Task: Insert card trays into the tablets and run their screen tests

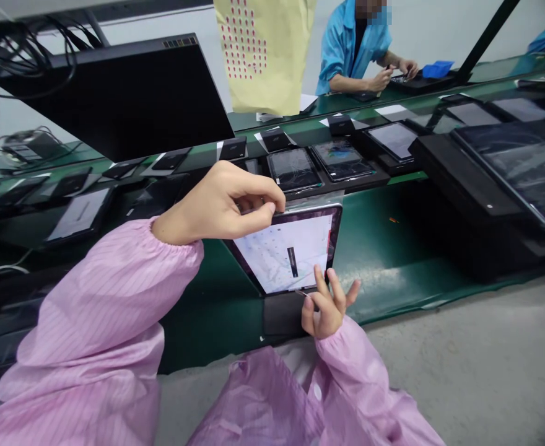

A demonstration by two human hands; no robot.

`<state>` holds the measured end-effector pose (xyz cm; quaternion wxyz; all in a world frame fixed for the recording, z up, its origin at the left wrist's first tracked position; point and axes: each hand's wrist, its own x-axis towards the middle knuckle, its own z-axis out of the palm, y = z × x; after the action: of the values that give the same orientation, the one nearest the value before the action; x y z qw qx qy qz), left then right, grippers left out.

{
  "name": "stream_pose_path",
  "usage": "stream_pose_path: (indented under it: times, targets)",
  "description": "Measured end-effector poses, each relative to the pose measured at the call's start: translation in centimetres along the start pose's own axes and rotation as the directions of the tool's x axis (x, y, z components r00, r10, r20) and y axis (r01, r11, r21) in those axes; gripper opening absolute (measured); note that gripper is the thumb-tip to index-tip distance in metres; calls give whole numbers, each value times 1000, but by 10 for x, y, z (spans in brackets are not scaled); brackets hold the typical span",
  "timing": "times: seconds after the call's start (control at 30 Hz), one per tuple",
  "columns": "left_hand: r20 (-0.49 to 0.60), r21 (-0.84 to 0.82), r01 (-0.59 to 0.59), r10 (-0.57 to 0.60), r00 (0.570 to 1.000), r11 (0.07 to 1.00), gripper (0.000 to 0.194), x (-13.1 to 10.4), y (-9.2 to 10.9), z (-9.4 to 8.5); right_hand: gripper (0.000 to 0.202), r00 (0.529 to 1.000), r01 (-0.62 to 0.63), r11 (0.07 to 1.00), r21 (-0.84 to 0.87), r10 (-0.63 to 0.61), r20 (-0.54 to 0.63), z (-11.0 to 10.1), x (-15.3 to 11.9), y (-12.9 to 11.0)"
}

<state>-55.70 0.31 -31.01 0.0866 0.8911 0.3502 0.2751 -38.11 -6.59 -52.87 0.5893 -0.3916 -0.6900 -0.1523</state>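
A tablet with a lit white screen and a small dark pop-up box stands tilted in front of me. My left hand grips its upper edge, with thumb and forefinger closed there. At the tablet's lower edge, my right hand pinches a thin, light sliver, perhaps a pin; its exact kind is too small to tell. The other fingers of that hand are spread, close to the screen's lower right corner. Beneath the tablet lies a dark flat piece on the green table mat.
Trays hold more tablets behind my hands. On the right stands a stack of black trays with a tablet on top. A black monitor panel and yellow sheet hang ahead. Across the bench, a person in blue handles small parts.
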Motion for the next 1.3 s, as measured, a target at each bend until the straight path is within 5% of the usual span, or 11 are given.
stream_pose_path:
  times: [0.13, 0.33, 0.7, 1.07, 1.3]
  targets:
    - [-24, 26, -32, 33, 999, 999, 17, -3, 1, 1, 17, 997, 50, 997, -55, -53, -52, 2, 18, 10]
    - [-32, 19, -52, 53, 998, 998, 19, -3, 0, 3, 12, 986, -34, 997, -75, 22, -165, 13, 27, 14]
    - [13, 4, -33, 33, 999, 999, 19, -2, 3, 4, 18, 990, 115, 989, -89, -122, -71, 16, 58, 5]
    - [62, -45, -76, 78, 995, 996, 17, 0, 11, 4, 17, 980, 126, 987, -102, -140, -145, 11, 57, 7]
    - [-3, 104, -156, 158, 988, 982, 23, -5, 6, 3, 15, 976, 185, 982, -40, -188, -112, 11, 59, 16]
